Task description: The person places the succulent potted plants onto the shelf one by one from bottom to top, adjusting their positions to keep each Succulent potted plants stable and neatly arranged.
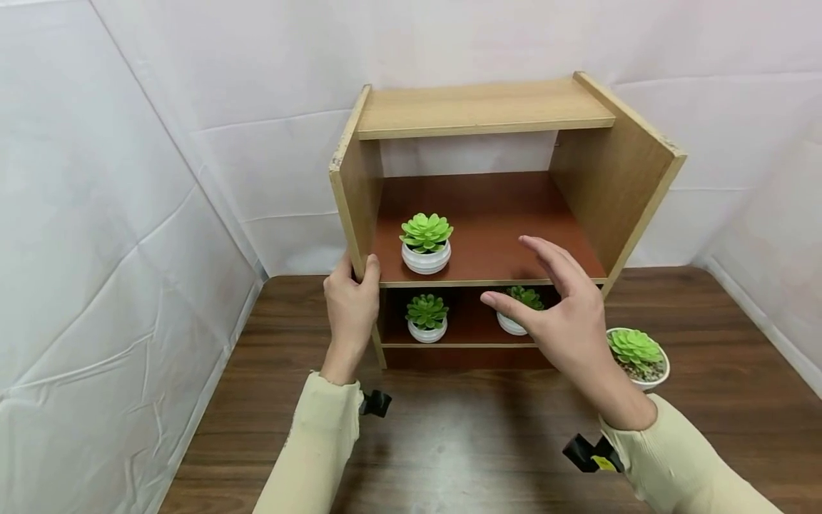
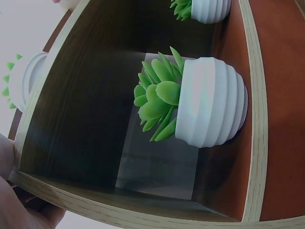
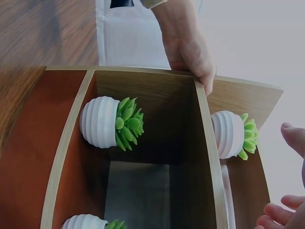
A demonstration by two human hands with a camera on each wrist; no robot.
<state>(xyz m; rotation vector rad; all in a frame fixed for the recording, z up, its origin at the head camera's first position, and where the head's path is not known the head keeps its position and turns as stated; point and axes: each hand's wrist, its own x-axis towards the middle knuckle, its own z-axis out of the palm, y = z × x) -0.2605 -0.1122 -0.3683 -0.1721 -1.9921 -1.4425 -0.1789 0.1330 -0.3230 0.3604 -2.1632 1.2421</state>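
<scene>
A small wooden shelf unit (image 1: pixel 491 111) stands on the table, with red-brown boards and light wood edges. My left hand (image 1: pixel 352 307) grips the front edge of its left side panel, at about the height of the middle board. In front of the unit's right half, my right hand (image 1: pixel 571 325) hovers with thumb and fingers spread and nothing between them. On the middle board, toward the left, sits a succulent in a white ribbed pot (image 1: pixel 427 258). Two more potted succulents stand in the lower compartment, a left one (image 1: pixel 427 328) and a right one (image 1: pixel 511 325), which my right hand partly hides.
Another succulent in a white bowl (image 1: pixel 655 371) rests on the dark wooden table (image 1: pixel 443 442), right of the unit and beside my right wrist. White cloth (image 1: pixel 270 93) hangs behind and along the sides.
</scene>
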